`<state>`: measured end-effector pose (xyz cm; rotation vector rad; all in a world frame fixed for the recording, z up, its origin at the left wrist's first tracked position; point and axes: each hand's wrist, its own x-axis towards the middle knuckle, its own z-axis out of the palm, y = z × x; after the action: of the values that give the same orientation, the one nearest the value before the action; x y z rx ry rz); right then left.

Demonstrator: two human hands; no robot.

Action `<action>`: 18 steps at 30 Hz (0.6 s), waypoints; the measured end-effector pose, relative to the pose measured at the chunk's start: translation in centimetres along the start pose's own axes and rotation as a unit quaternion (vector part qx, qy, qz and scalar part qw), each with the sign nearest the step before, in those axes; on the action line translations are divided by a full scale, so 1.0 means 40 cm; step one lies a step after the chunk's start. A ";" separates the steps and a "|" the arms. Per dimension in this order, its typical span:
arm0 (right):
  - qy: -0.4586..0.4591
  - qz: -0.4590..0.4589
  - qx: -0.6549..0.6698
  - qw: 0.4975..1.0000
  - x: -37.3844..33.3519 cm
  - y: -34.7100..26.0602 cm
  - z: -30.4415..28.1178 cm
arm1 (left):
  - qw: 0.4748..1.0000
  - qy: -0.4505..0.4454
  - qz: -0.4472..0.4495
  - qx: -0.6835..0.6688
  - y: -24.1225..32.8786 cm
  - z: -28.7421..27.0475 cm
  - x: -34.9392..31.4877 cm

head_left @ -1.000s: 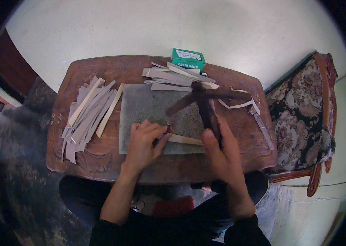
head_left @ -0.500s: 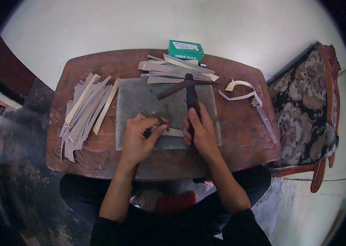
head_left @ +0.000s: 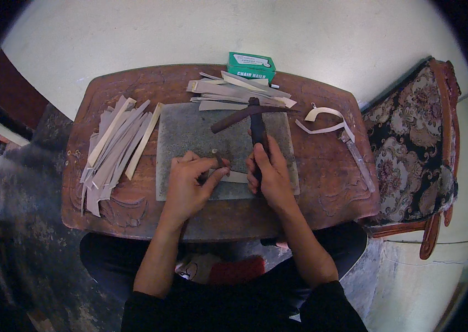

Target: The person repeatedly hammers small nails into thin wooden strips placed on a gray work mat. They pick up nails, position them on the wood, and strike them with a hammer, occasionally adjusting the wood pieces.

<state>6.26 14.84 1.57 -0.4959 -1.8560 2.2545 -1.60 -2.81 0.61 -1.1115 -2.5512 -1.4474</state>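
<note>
From the head camera, we see our right hand gripping a hammer by the handle, its head over the grey slab. Our left hand pinches a small dark piece above the slab, by a pale strip.

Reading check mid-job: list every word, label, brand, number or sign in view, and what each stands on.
Green box, side facing us: one line of large white lettering; I don't copy out printed words.
Same box, top: smaller print on a white panel, too small to read surely.
I make out no lettering on the hammer, grey slab or left pile of strips.
</note>
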 end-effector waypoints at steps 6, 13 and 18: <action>0.000 0.001 0.007 1.000 0.002 0.010 -0.003 | 0.999 0.008 0.026 0.030 -0.006 0.010 -0.006; 0.026 0.014 -0.033 0.999 -0.004 0.000 0.000 | 0.996 0.019 0.058 0.069 0.006 0.013 -0.006; 0.009 0.025 -0.015 1.000 -0.013 -0.016 -0.016 | 0.991 0.016 0.087 0.097 -0.006 0.022 -0.010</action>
<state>6.94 15.38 2.15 -0.5705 -1.8913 2.2500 -1.14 -2.44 -0.21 -1.2315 -2.4388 -1.1431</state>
